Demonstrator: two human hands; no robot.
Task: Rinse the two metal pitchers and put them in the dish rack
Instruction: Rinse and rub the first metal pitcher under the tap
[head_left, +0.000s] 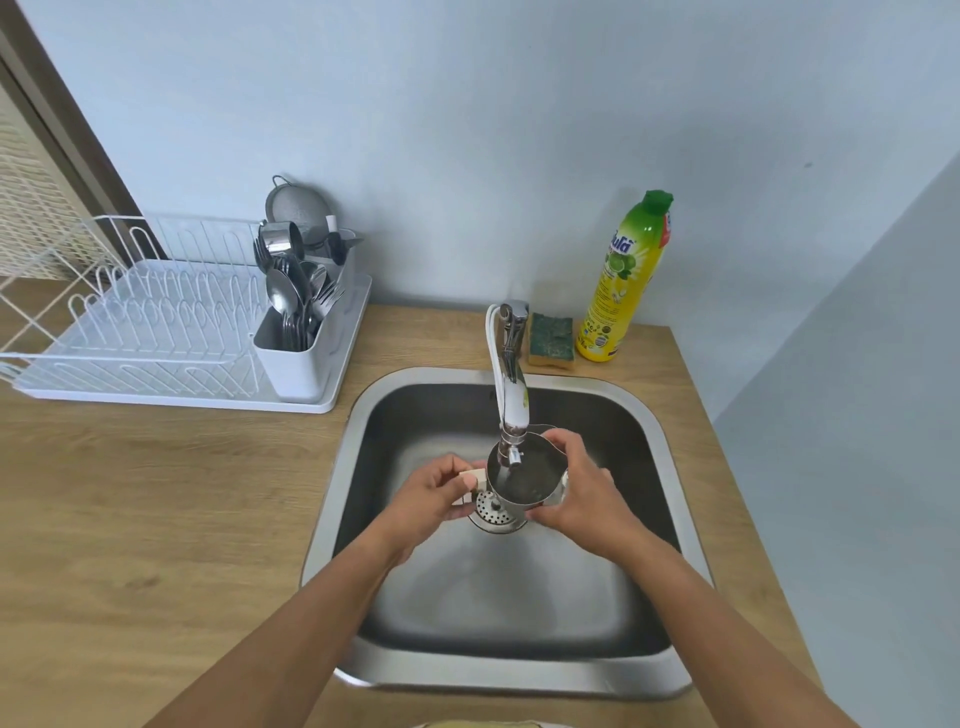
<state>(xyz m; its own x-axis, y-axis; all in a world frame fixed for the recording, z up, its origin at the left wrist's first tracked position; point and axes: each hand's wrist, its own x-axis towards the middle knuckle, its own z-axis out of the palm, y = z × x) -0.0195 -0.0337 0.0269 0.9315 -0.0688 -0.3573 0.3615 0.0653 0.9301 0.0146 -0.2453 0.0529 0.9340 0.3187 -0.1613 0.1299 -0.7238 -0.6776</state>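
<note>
— Hands first: how do they stand?

— Both arms reach forward over the front rim of the sink (332, 499). The left hand (434, 493) is curled, and its fingers pinch the pale handle at the left side of the metal pitcher (519, 480). The right hand (576, 491) wraps around the right side of the same pitcher, thumb low near the base, forefinger up along the rim. So both hands are closed on it, and it hangs upright above the drain strainer (493, 514), in the middle of the basin.

— And the tap?

— The faucet (511, 384) bends forward from the back edge of the sink, and its nozzle stands just over the open mouth of the pitcher. I cannot tell if water is running; the view is not sharp there.

— What are the materials?

— The pitcher is polished steel, round, with a small spout toward the back. The basin is brushed steel with rounded corners, set in a wooden counter (156, 493) with light grain. At the back left corner of the counter stands a white wire dish rack (156, 322) on a plastic tray. Its cutlery holder (296, 353) is full of spoons and forks, and a second shiny metal cup (280, 236) rests on top. Behind the sink lie a green and yellow sponge (551, 336) and a yellow soap bottle (626, 280) with a green cap.
</note>
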